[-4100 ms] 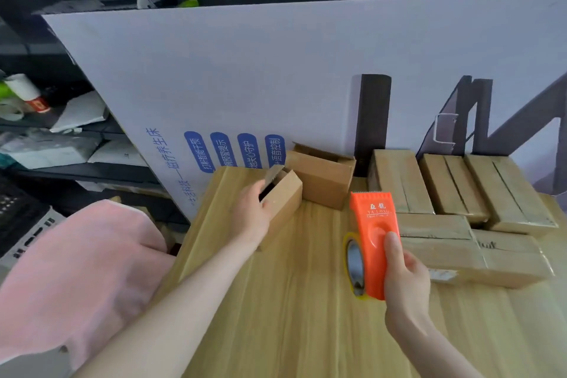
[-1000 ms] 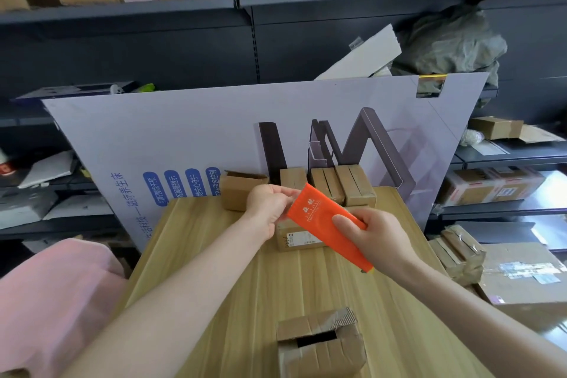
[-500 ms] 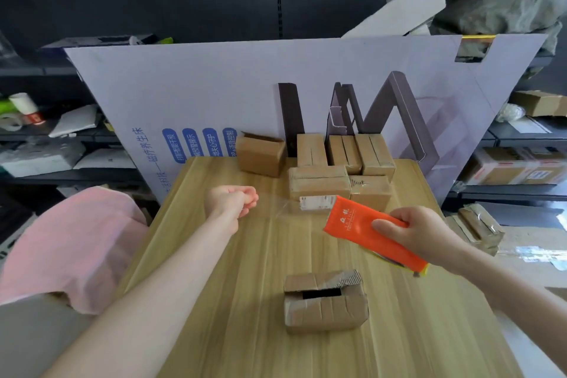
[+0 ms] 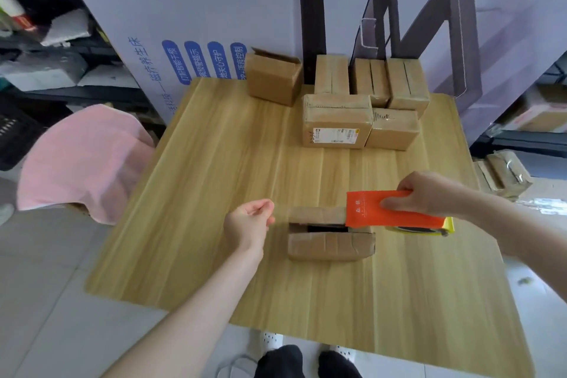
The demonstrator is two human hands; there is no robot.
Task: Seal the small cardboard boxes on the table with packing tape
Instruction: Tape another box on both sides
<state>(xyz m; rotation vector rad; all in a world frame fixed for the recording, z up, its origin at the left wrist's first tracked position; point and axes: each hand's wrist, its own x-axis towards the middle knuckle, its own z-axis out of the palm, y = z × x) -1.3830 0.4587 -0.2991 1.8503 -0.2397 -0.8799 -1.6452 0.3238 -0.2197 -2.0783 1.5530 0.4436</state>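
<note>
Nearest, dark trouser legs (image 4: pixel 306 360) stand at the near edge of the wooden table (image 4: pixel 214 163). The left hand (image 4: pixel 250 221) hovers just left of the small cardboard box (image 4: pixel 329 242), thumb against its curled fingertips as in a pinch; whether clear tape lies between them cannot be told. The box sits in the near middle of the table, its long axis running left to right, top up, with a dark gap between the flaps along that axis. The right hand (image 4: pixel 429 195) grips the orange tape dispenser (image 4: pixel 368 213), which also lies left to right. Its front end points left, over the box's right end. At the far edge are the sealed boxes (image 4: pixel 336 120) and one open box (image 4: pixel 273 78).
</note>
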